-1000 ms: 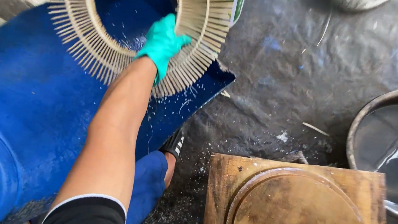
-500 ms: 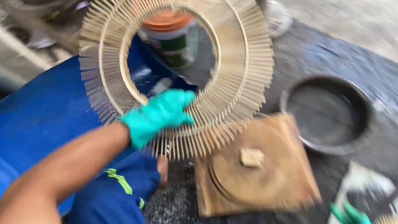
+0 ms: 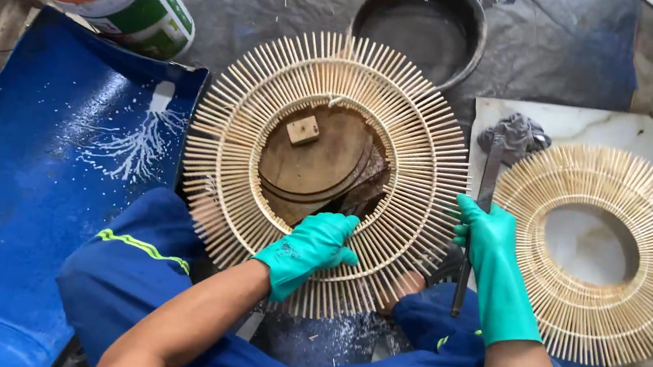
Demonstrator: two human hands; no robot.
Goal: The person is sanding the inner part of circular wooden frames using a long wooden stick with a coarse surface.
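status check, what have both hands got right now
Left hand in a teal glove grips the inner rim of the round ring of pale wooden sticks. Right hand gloved, at the ring's right edge by a dark flat metal file. Nothing blocking.

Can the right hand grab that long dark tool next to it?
Probably yes. The right hand in its green glove lies right against the long dark tool, which rests on the white slab with nothing covering it. The left hand grips the stick ring.

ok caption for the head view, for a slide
Left hand holds a bamboo-stick ring over a wooden block.
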